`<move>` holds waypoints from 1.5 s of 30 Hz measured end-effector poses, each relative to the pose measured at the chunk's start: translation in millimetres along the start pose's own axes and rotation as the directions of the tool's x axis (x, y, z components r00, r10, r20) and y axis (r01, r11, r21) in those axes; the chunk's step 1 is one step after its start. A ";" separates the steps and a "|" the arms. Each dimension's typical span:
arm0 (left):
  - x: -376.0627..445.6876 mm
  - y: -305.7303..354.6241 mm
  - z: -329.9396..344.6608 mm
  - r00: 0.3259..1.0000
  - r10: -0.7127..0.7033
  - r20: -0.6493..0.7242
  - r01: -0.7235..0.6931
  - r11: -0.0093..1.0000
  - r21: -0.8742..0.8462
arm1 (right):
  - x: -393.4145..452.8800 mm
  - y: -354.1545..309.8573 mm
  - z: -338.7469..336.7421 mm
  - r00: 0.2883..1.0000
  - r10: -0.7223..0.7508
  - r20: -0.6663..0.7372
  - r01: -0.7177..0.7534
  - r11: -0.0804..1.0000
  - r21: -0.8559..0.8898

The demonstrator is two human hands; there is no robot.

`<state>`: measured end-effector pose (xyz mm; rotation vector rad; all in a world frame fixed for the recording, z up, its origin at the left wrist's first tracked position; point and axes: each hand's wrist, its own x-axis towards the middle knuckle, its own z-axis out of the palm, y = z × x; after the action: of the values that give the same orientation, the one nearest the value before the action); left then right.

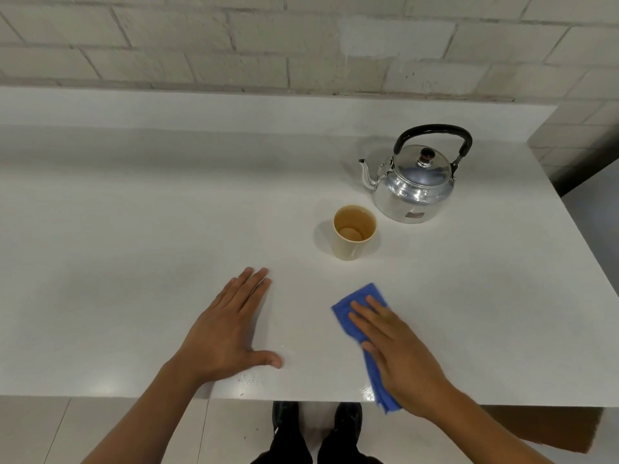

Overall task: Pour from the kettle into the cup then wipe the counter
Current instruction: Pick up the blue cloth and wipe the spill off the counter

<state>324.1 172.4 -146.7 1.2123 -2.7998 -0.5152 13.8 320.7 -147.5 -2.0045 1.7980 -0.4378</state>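
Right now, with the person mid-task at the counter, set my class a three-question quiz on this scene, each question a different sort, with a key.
1. True or false: the kettle is held over the cup.
2. Multiple choice: the blue cloth lies under A) the left hand, B) the right hand, C) the kettle.
3. Fill in: the kettle's spout points towards the ___ side of the picture.

Key
1. False: it stands on the counter behind the cup, and no hand touches it.
2. B: the right hand presses flat on the cloth, while the left hand rests bare on the counter.
3. Left.
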 end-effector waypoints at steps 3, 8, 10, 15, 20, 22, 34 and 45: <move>-3.3 -1.1 -4.2 1.000 -0.013 -0.021 0.012 1.000 -0.026 | 17.5 -2.4 0.4 0.993 0.108 -0.047 -0.111 0.992 -0.058; -13.8 -10.8 -9.9 0.995 -0.044 -0.087 0.037 0.997 -0.072 | 68.2 -42.3 27.6 0.994 0.085 -0.066 -0.091 0.992 -0.083; -17.3 -14.7 -10.1 0.995 -0.056 -0.080 0.050 0.996 -0.077 | 87.4 -64.1 39.4 0.999 0.036 -0.039 -0.040 0.994 -0.104; -19.0 -17.9 -6.5 0.999 -0.010 -0.030 0.010 1.000 -0.015 | 99.3 -95.5 59.1 0.983 -0.155 0.096 0.169 0.973 -0.156; -18.8 -20.0 -5.1 1.000 -0.009 -0.005 0.009 1.000 0.003 | 55.7 -77.6 47.8 0.944 -0.274 0.184 0.298 0.947 -0.119; -18.8 -20.1 -5.2 1.000 -0.017 -0.005 0.017 1.000 -0.002 | 30.6 -60.2 38.8 0.931 -0.299 0.208 0.327 0.939 -0.111; -18.1 -17.5 -7.2 0.999 -0.039 0.006 0.038 0.999 0.025 | 52.8 -23.9 14.1 0.995 0.096 -0.019 -0.097 0.984 -0.148; -18.5 -16.2 -9.0 0.999 -0.036 0.020 0.036 0.999 0.012 | 30.0 -68.1 44.2 0.941 -0.288 0.180 0.313 0.940 -0.133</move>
<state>349.9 172.7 -141.8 1.2691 -2.8069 -0.5170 97.8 300.7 -153.1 -2.3674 1.4757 -0.2192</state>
